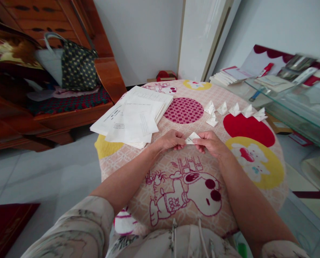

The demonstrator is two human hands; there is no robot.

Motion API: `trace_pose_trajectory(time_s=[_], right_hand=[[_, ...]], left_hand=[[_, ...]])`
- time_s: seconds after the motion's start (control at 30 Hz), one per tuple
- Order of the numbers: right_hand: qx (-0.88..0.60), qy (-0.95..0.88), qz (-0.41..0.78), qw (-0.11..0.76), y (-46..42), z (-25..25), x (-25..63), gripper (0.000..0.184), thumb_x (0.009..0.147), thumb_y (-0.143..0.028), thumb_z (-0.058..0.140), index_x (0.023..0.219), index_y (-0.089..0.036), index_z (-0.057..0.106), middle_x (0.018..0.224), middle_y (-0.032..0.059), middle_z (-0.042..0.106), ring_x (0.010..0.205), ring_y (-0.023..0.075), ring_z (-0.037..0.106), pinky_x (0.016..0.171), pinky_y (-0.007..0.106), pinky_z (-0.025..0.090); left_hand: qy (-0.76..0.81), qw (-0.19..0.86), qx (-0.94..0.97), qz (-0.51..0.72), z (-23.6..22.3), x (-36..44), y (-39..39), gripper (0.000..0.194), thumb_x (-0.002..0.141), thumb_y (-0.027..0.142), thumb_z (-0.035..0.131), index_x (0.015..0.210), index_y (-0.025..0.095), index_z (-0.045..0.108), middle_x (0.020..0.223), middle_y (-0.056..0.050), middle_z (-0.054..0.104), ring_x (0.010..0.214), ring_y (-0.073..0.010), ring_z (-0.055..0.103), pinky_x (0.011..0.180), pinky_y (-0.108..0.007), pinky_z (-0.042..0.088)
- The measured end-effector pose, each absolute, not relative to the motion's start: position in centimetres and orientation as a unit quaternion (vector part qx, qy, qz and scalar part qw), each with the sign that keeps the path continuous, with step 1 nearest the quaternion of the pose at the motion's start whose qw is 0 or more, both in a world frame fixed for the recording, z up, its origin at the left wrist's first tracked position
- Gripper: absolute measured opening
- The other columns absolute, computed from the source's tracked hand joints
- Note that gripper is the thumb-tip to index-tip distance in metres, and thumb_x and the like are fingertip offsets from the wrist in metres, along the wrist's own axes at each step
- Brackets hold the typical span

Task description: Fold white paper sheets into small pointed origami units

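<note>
Between my two hands is a small folded paper triangle (192, 137), white with some print on it, its point facing away from me. My left hand (174, 139) pinches its left corner. The right corner is gripped by the thumb and fingers of my right hand (208, 142). Beyond my right hand stand several folded paper pieces (235, 109) in a row, with one more paper piece (211, 120) nearer to me. To the left of my hands lies a loose stack of printed paper sheets (130, 118).
A round table with a patterned cloth (176, 161) is in front of me. At right stands a glass shelf (291, 100) carrying papers and a metal pot. A wooden bench (76, 107) at left holds a dark patterned bag (79, 66).
</note>
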State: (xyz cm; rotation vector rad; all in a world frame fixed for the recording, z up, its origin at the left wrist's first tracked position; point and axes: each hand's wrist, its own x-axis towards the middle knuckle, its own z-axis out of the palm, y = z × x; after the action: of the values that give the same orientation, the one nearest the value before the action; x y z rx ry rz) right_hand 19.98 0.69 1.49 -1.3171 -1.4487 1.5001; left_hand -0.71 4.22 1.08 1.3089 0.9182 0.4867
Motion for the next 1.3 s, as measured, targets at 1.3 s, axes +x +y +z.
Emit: trace_pose_trajectory(time_s=[1.3], right_hand=[[-0.462,-0.498,0.569,0.463,0.9,-0.1,19.4,0.042,0.077,-0.049,0.077,0.102,-0.016,0.076,0.082,0.0071,0.075,0.06,0.0145,0.066,0.052,0.026,0.052]], left_hand=[[0.344,0.644,0.51,0.455,-0.4,-2.0,5.6,0.026,0.066,0.029,0.085,0.082,0.013,0.074,0.079,-0.003,0.072,0.07,-0.0109,0.064,0.073,-0.026,0.054]])
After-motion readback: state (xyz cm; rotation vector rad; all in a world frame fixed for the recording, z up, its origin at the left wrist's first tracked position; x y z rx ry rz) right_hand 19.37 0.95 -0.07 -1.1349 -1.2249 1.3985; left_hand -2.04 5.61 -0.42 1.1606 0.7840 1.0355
